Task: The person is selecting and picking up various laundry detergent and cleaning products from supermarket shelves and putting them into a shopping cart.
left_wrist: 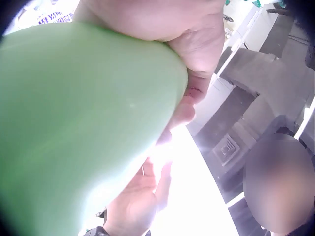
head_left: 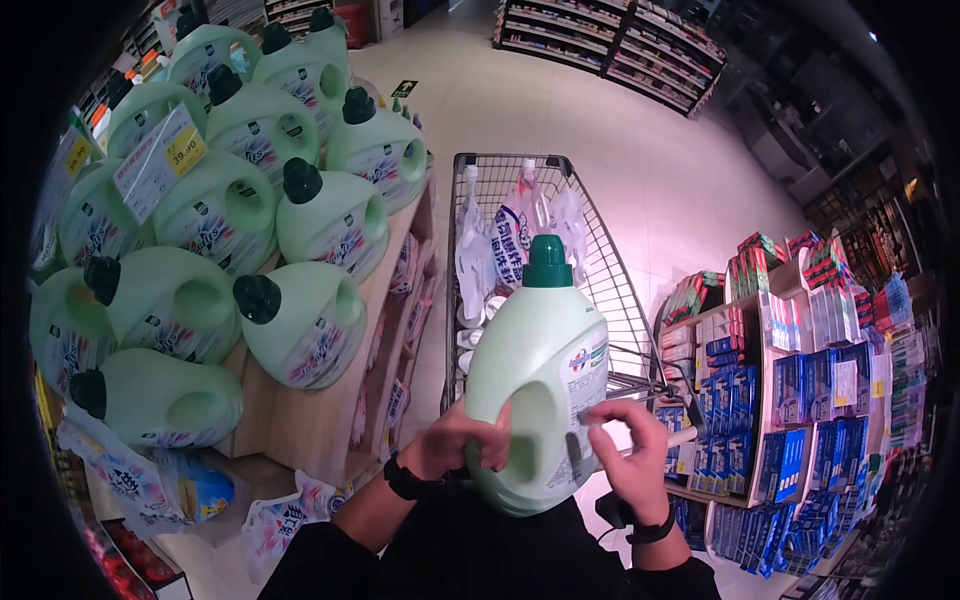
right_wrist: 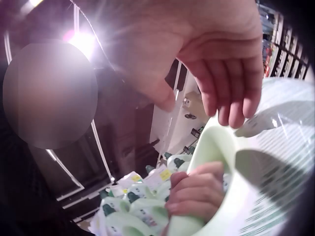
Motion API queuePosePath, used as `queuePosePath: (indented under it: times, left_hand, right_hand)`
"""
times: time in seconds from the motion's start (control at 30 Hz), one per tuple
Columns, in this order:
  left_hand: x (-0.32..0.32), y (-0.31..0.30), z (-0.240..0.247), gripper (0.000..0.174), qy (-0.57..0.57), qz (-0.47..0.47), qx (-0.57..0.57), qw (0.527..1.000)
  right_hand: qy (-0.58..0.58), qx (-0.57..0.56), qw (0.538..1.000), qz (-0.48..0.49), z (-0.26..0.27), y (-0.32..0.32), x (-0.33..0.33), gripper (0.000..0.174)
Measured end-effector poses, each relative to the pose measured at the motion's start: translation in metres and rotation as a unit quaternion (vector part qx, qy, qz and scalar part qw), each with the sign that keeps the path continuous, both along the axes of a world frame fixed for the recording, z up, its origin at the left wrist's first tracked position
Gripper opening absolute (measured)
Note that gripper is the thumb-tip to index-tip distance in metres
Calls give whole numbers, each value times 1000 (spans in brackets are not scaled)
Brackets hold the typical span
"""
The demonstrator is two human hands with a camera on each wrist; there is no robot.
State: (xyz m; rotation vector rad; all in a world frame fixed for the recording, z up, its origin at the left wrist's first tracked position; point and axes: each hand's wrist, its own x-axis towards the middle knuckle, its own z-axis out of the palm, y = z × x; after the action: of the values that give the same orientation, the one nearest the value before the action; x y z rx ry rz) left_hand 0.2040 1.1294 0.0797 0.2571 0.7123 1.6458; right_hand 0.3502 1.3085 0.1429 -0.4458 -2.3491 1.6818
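A large pale green laundry detergent jug (head_left: 540, 330) with a dark green cap stands upright in front of my body. My left hand (head_left: 450, 445) grips it by the handle, and in the right wrist view the curled fingers (right_wrist: 197, 191) wrap round the handle from inside its opening. My right hand (head_left: 635, 455) is at the jug's printed back label, thumb apart from the loosely bent fingers. Seen from the right wrist, those fingertips (right_wrist: 236, 115) hang right at the jug's side above the handle opening. The jug's body fills much of the left wrist view.
A wire shopping cart (head_left: 615, 255) ahead carries white packages with purple print (head_left: 515, 235). To the left, a wooden stand (head_left: 335, 420) bears several similar green jugs (head_left: 310, 335) and a price sign (head_left: 160, 165). Shelves of blue boxes (head_left: 800, 385) stand right. Pale floor (head_left: 430, 120) stretches beyond.
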Motion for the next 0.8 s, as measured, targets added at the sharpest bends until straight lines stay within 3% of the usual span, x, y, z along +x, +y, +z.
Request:
queuePosePath:
  times: [0.07, 0.13, 0.27, 0.33, 0.43, 0.53, 0.6, 0.67, 0.73, 0.8]
  left_hand:
    - [9, 4, 7, 12, 0, 2, 6, 1000]
    - [16, 11, 16, 13, 8, -6, -17, 1000]
    - [37, 36, 32, 23, 39, 22, 22, 999]
    - [44, 42, 25, 29, 78, -7, 33, 996]
    - [60, 52, 22, 25, 306, 56, 1, 950]
    - [69, 55, 26, 24, 320, 7, -21, 947]
    - [72, 55, 29, 29, 295, -27, -14, 955]
    - [78, 59, 25, 35, 395, 60, -52, 915]
    - [80, 58, 26, 41, 394, 62, -57, 915]
    - [85, 62, 24, 43, 529, 131, -48, 837]
  right_hand:
    - [-87, -153, 984, 36, 3, -8, -1, 29]
    - [-75, -122, 989, -20, 9, -18, -3, 29]
    - [-61, -56, 997, -5, 39, -33, 0, 34]
    - [-121, -154, 979, -55, 49, -32, 4, 35]
    - [-153, -110, 981, -39, 38, -28, 10, 37]
    - [-206, -139, 967, -56, 36, -19, 13, 39]
    - [-173, -195, 963, -74, 25, -14, 10, 40]
    - [-119, -249, 956, -104, 25, -18, 3, 39]
    - [-104, -328, 933, -105, 20, -15, 3, 40]
    - [-96, -355, 926, -88, 18, -11, 6, 43]
